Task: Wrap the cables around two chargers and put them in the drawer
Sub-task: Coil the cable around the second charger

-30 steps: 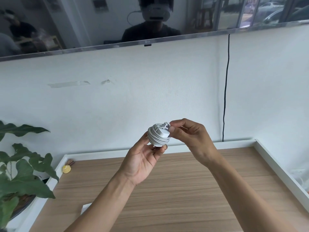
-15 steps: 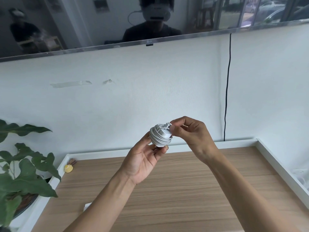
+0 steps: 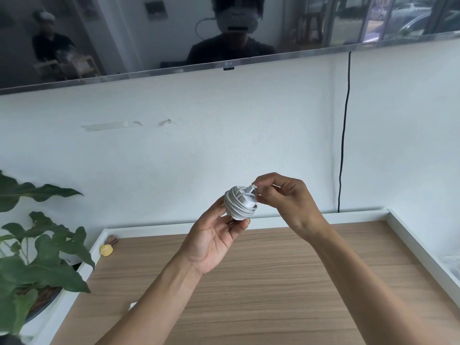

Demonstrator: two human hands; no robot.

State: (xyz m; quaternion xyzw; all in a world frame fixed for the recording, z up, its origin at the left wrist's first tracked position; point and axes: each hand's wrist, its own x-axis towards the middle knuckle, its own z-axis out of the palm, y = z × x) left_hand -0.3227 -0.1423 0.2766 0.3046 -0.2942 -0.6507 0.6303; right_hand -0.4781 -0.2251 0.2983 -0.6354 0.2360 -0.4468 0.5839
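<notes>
I see the left hand [image 3: 214,235] palm up, with its thumb and fingertips curled round the white charger [image 3: 249,202] from below, holding it in the air above the wooden desk top [image 3: 261,290]. The cable [image 3: 232,202] is wound round the charger in many turns, so the bundle looks nearly round and I cannot tell its long axis. The cable end [image 3: 251,188] sticks up and to the right out of the top of the bundle. The right hand [image 3: 286,197], just right of the charger, pinches that end between thumb and forefinger, its other fingers curled.

Well left of the left hand and lower, a pot [image 3: 42,310] holds a leafy plant [image 3: 37,245]. A small yellow object [image 3: 106,250] lies left of the left hand, inside the far corner of the desk's raised white border [image 3: 410,235].
</notes>
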